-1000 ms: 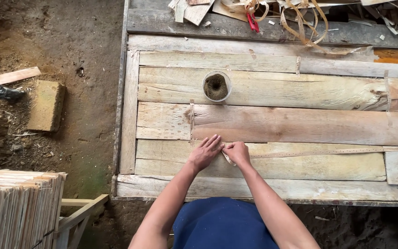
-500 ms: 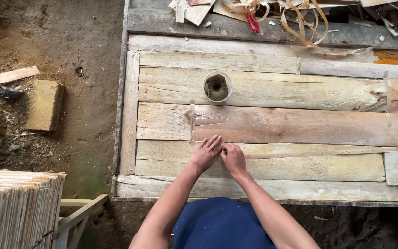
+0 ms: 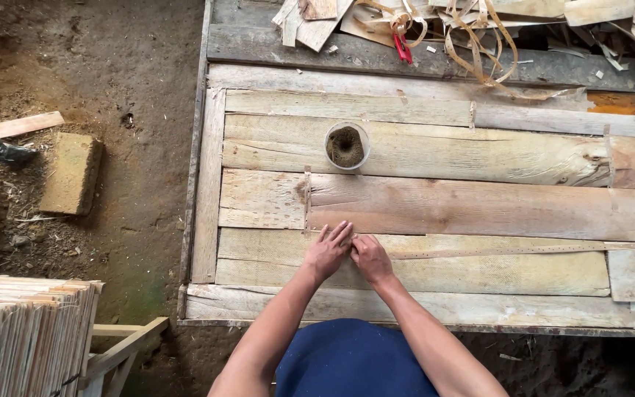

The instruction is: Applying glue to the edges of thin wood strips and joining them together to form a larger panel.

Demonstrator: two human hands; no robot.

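both hands (image 3: pixel 348 255) pinch a thin, flat wooden strip (image 3: pixel 508 250); rough plank table (image 3: pixel 435 151).

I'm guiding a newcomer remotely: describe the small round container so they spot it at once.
Start at the plank workbench. Straight beyond the left hand and right hand stands a small round cup, holding something brown. It is the only round thing among flat boards and strips.
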